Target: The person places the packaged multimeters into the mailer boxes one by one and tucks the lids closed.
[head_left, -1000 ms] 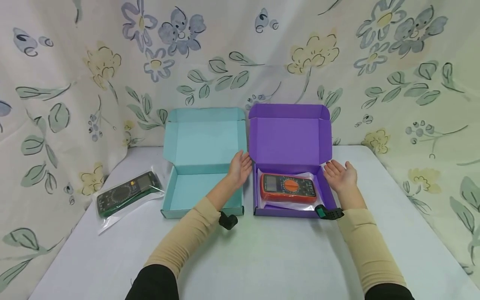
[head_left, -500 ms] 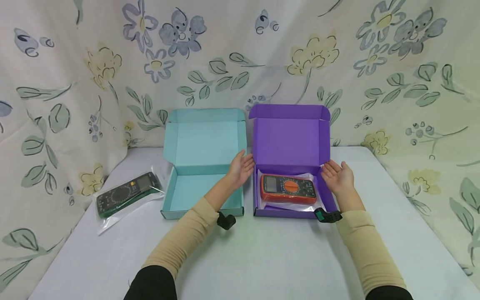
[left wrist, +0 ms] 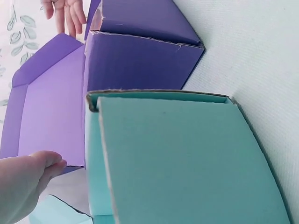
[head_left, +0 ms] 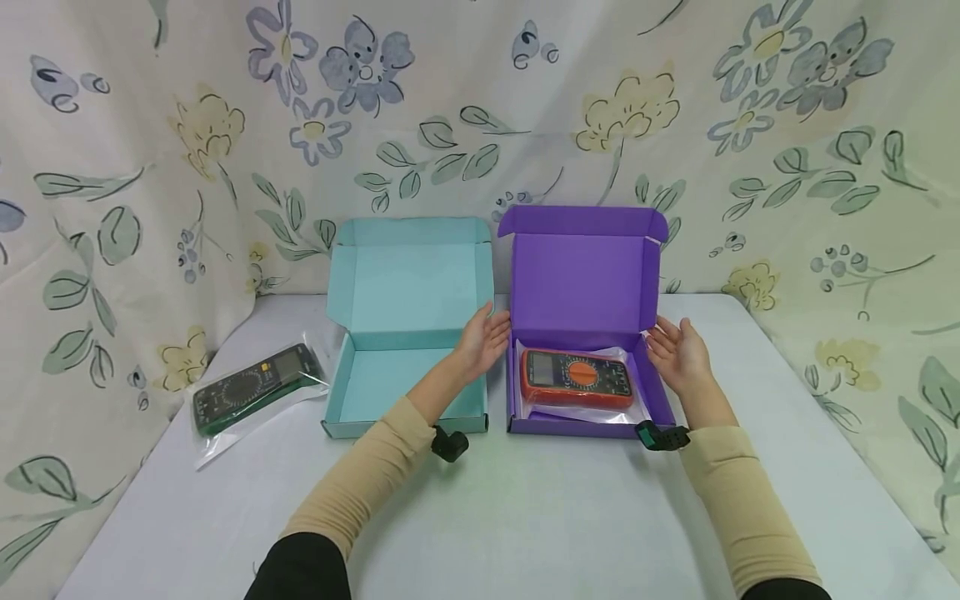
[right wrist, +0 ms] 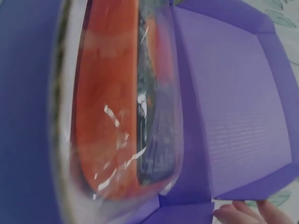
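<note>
Sitting in the purple box (head_left: 573, 428), the orange multimeter (head_left: 577, 377) could get its clear bag (head_left: 637, 407) (loose along the edges) snagged if the raised lid (head_left: 585, 283) tipped down crookedly. The left hand (head_left: 482, 340) and right hand (head_left: 681, 358) stand apart, fingers nearly straight, at opposite lid sides, seemingly touching, visibly gripping nothing.

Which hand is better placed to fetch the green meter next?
Probably the left hand: it's nearer the bagged green meter, while the right hand is at the right side of the purple box.
</note>
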Demonstrator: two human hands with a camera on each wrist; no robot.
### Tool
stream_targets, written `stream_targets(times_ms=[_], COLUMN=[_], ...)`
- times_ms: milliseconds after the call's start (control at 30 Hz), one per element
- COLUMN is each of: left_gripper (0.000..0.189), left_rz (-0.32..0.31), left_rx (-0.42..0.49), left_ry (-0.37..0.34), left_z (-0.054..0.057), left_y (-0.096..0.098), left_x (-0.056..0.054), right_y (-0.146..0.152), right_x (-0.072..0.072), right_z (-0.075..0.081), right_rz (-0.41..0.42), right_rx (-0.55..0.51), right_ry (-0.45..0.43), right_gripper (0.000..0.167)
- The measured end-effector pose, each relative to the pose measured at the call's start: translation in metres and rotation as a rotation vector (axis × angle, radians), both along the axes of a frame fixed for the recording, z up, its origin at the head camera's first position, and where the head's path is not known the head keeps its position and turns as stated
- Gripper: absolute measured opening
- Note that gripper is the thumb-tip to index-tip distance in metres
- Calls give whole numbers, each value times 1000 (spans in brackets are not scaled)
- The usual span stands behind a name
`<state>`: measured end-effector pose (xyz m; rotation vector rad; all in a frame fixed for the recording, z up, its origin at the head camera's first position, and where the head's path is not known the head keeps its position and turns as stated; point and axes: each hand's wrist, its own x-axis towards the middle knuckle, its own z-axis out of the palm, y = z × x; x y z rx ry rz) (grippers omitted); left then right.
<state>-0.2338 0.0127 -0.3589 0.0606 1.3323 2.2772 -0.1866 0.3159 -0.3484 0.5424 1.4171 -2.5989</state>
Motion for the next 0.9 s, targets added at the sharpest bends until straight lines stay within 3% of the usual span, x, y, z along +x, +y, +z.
stream_targets(times_ms=[200,467,633,900], left_gripper=[66,61,60,63], left_rz=[-19,-86,-143,-198], left_rx=[-38,-193,-282,-353], left_ry=[23,147,212,276], left_z=[-3,-6,-6,-4], left_y=[-1,-5,-9,-12], left_x=[1,5,6,8], right_y=[-1,3,2,5], right_x=[5,8,9,13], right_z=[0,-4,-1,5], right_rz=[95,171,196,166], right_rx=[263,553,606,519], right_ry=[68,107,100,188], right_gripper=[66,70,70,81])
